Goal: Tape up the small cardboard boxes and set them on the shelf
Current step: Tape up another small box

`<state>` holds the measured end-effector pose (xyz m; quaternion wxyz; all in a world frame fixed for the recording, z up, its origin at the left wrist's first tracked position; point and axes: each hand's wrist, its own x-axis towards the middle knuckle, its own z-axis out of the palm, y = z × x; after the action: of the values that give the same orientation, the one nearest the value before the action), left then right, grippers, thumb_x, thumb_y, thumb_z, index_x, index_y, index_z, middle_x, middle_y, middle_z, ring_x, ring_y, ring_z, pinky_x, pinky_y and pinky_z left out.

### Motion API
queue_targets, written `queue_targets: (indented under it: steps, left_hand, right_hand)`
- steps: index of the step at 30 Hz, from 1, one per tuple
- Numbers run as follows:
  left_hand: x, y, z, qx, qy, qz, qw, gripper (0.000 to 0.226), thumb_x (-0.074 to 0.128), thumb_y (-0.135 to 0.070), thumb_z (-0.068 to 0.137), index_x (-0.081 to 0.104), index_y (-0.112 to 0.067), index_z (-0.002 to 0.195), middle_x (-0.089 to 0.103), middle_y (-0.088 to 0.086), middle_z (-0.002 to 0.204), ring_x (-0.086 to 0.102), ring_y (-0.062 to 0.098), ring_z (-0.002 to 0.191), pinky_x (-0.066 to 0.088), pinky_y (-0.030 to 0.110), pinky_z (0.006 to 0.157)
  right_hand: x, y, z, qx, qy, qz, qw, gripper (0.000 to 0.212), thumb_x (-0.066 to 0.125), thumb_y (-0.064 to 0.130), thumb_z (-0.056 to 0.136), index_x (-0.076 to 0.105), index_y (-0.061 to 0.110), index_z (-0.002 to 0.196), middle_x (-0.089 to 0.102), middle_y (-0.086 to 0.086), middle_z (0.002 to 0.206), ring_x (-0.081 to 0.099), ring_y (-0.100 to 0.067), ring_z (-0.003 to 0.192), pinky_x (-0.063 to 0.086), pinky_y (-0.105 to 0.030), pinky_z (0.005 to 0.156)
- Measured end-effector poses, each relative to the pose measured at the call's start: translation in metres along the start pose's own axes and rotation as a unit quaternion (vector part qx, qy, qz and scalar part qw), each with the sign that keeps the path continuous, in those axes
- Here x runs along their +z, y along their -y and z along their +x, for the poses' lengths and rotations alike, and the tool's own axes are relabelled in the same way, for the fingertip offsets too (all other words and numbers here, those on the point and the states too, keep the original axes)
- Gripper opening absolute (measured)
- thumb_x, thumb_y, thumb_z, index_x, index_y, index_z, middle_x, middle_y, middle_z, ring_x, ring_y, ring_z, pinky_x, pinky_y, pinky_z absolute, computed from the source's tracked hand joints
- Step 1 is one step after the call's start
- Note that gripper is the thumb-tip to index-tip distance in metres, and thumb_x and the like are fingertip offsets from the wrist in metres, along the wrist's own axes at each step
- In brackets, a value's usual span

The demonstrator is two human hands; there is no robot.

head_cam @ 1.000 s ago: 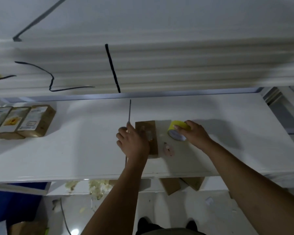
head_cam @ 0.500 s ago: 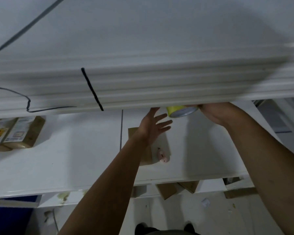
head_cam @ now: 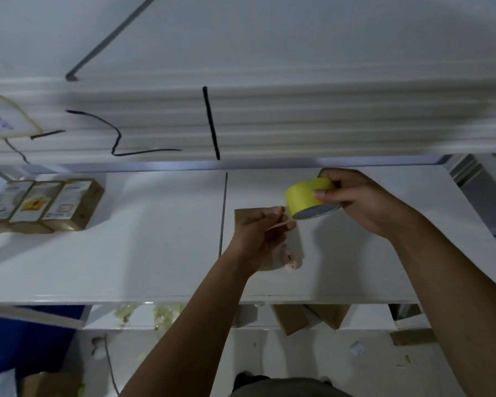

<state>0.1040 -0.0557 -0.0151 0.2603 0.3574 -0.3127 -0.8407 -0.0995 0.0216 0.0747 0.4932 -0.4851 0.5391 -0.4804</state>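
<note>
We see the right hand (head_cam: 364,202) gripping a yellow tape roll (head_cam: 307,199), fingers curled round it, up above the white shelf (head_cam: 155,239). The left hand (head_cam: 258,233) is just beside the roll and pinches the tape end (head_cam: 281,223) between thumb and finger. Right under that hand a brown box (head_cam: 242,214) lies flat on the shelf, partly hidden. A small pink thing (head_cam: 289,257) lies just beside the box. Far to the left three boxes (head_cam: 40,204) stand in a row, touching. Each has a label; the middle one is yellow with a red mark, but the words are too blurry to read. A sticker (head_cam: 0,118) on the board above has blue writing we cannot read.
</note>
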Motion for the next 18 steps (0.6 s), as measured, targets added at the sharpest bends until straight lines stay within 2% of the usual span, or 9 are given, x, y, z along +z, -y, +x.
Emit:
queue_targets:
  steps: [2,5,8,10,12,15,18]
  left_hand:
    - [-0.014,-0.001,-0.008,0.031,-0.055,0.027,0.998,0.015,0.066,-0.012,0.104,0.077,-0.009,0.095,0.077,0.007,0.088,0.078,0.018,0.078,0.057,0.025,0.066]
    - [-0.045,-0.009,-0.017,0.067,-0.154,0.102,0.981,0.013,0.072,-0.013,0.100,0.080,-0.005,0.093,0.079,0.011,0.085,0.077,0.018,0.072,0.057,0.022,0.057]
    - [-0.080,-0.025,-0.018,0.091,-0.259,0.182,0.944,0.010,0.076,-0.013,0.097,0.082,-0.007,0.093,0.082,0.008,0.081,0.079,0.017,0.070,0.058,0.022,0.059]
    - [-0.093,-0.029,-0.015,0.095,-0.283,0.220,0.929,0.009,0.078,-0.014,0.096,0.083,-0.007,0.093,0.082,0.007,0.080,0.079,0.018,0.072,0.060,0.025,0.064]
    - [-0.097,-0.024,-0.008,0.102,-0.303,0.257,0.912,0.010,0.078,-0.014,0.096,0.083,-0.005,0.094,0.081,0.004,0.075,0.078,0.016,0.067,0.062,0.027,0.064]
    - [-0.102,-0.015,0.005,0.129,-0.325,0.329,0.877,0.012,0.075,-0.013,0.098,0.084,-0.008,0.094,0.079,-0.002,0.070,0.076,0.009,0.059,0.065,0.027,0.064]
    - [-0.104,-0.014,0.014,0.150,-0.338,0.386,0.845,0.015,0.070,-0.009,0.099,0.085,-0.010,0.099,0.080,-0.006,0.077,0.075,0.005,0.062,0.062,0.017,0.059]
  right_hand:
    - [0.009,-0.007,-0.001,0.000,0.024,-0.042,0.999,0.026,0.071,0.021,0.089,0.052,0.007,0.078,0.039,-0.004,0.075,0.042,-0.014,0.073,0.029,-0.028,0.065]
    - [0.027,-0.028,0.006,0.007,0.021,-0.090,0.996,0.043,0.058,0.031,0.098,0.046,-0.005,0.079,0.034,-0.010,0.078,0.037,-0.019,0.076,0.027,-0.035,0.069]
    - [0.034,-0.058,0.024,0.054,-0.014,-0.286,0.956,0.051,0.064,0.044,0.099,0.053,0.000,0.075,0.044,-0.007,0.069,0.045,-0.018,0.068,0.030,-0.034,0.066]
    - [0.037,-0.076,0.034,0.117,-0.034,-0.374,0.919,0.045,0.070,0.051,0.093,0.056,0.016,0.068,0.051,0.004,0.068,0.051,-0.014,0.066,0.033,-0.030,0.060]
    - [0.044,-0.088,0.043,0.144,-0.050,-0.404,0.902,0.038,0.071,0.055,0.087,0.052,0.029,0.067,0.053,0.007,0.072,0.052,-0.011,0.068,0.033,-0.029,0.057]
    - [0.054,-0.097,0.053,0.140,-0.066,-0.435,0.887,0.036,0.061,0.058,0.077,0.052,0.024,0.067,0.056,0.001,0.072,0.057,-0.023,0.072,0.032,-0.031,0.055]
    - [0.056,-0.102,0.061,0.137,-0.064,-0.475,0.867,0.040,0.063,0.056,0.086,0.051,0.022,0.067,0.055,-0.001,0.069,0.058,-0.028,0.072,0.035,-0.032,0.059]
